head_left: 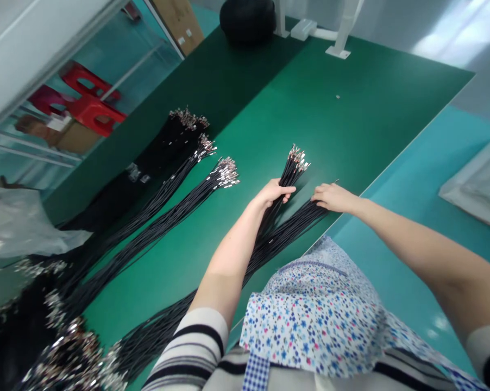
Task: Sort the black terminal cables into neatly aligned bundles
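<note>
My left hand (272, 193) is closed around a bundle of black wires (288, 172) whose metal terminal ends (297, 157) fan out just past my fingers. My right hand (330, 196) rests beside it near the table's edge, fingers curled and pinching at loose black wires (306, 210) lying on the green table (310, 108). The wires run back toward my body under my left forearm.
Several more black wire bundles with metal ends (224, 174) lie to the left, some stacked (180, 130). A heap of terminals (57, 336) sits at lower left beside a plastic bag (20, 222). Red stools (90, 100) stand beyond the table. A black round object (247, 19) is at the far end.
</note>
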A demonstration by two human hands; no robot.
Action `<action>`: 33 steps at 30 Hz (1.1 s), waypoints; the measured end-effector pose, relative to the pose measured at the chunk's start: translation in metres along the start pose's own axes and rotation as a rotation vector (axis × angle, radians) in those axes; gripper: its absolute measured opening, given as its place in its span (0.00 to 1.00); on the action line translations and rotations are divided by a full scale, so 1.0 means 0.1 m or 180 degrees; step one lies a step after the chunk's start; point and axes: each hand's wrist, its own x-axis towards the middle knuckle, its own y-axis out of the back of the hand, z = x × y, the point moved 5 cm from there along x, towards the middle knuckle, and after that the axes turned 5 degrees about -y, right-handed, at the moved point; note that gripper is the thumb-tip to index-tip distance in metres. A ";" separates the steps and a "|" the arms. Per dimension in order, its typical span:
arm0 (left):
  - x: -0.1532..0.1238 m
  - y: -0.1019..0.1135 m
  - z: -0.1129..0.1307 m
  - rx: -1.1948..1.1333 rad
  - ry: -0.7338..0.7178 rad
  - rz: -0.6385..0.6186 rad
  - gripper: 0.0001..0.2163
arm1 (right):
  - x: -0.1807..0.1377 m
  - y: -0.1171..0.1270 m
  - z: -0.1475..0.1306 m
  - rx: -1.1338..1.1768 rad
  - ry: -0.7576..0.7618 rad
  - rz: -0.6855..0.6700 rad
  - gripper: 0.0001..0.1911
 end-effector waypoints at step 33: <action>-0.29 -0.04 0.19 -0.0585 0.0061 -0.0718 0.23 | 0.40 1.30 -0.24 0.0525 0.0164 0.0485 0.07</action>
